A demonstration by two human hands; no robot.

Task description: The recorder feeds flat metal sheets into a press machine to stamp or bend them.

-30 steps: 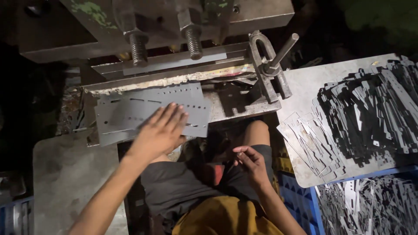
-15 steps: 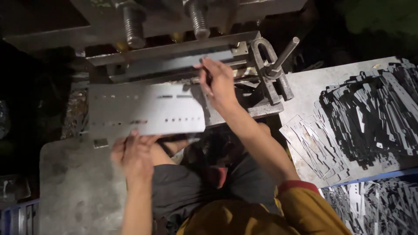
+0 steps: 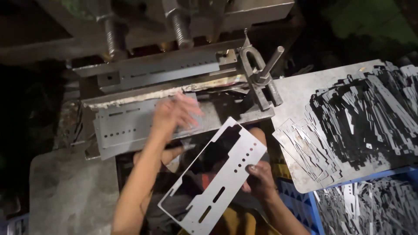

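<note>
While the left hand [image 3: 174, 115] lies flat and open on the metal sheet [image 3: 126, 130] in the press [image 3: 183, 69], the right hand [image 3: 260, 178] pinches a thin, stiff, sharp-edged cut plate [image 3: 217, 174] over the lap.

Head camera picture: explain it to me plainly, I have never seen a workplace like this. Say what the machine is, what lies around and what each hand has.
The camera sits on the worker's head and looks down. At the top stands a heavy metal press with threaded posts. The left hand rests on a perforated metal sheet lying in the press. The right hand grips a punched-out flat metal plate over the lap, its fingers on the edge. On the right a steel table carries a heap of thin cut metal pieces.
</note>
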